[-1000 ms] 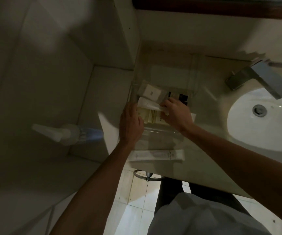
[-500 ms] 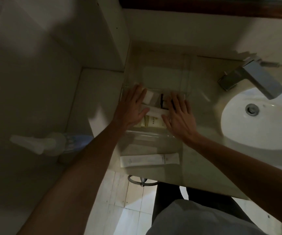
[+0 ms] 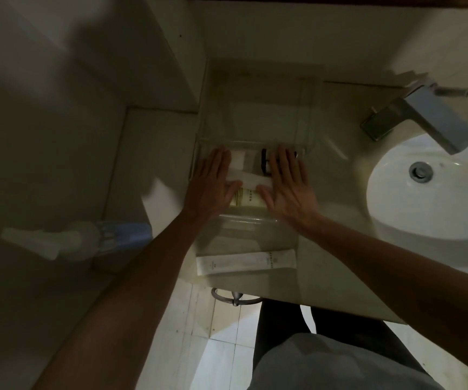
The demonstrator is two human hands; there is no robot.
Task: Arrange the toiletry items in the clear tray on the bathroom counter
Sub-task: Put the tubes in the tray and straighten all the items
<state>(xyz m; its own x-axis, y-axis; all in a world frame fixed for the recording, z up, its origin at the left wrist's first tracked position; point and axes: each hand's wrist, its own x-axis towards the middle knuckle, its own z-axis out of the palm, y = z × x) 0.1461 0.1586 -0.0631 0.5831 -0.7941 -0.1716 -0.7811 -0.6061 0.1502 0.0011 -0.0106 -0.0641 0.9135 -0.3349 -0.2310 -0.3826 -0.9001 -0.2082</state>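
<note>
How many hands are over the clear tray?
2. The left hand lies flat on the tray's left side, the right hand flat on its right, with small packets between them.

Both hands lie flat, fingers spread and palms down, over the clear plastic tray (image 3: pixel 307 119) on the beige bathroom counter (image 3: pixel 336 192). The left hand (image 3: pixel 213 184) covers the tray's left side; the right hand (image 3: pixel 287 184) covers its right side. Between them lie small white sachets (image 3: pixel 251 178), a cream packet with printed lines (image 3: pixel 248 199) and a black item (image 3: pixel 263 161). A long white box (image 3: pixel 245 261) rests near the counter's front edge. The white round basin (image 3: pixel 424 192) and chrome tap (image 3: pixel 429 119) sit to the right.
</note>
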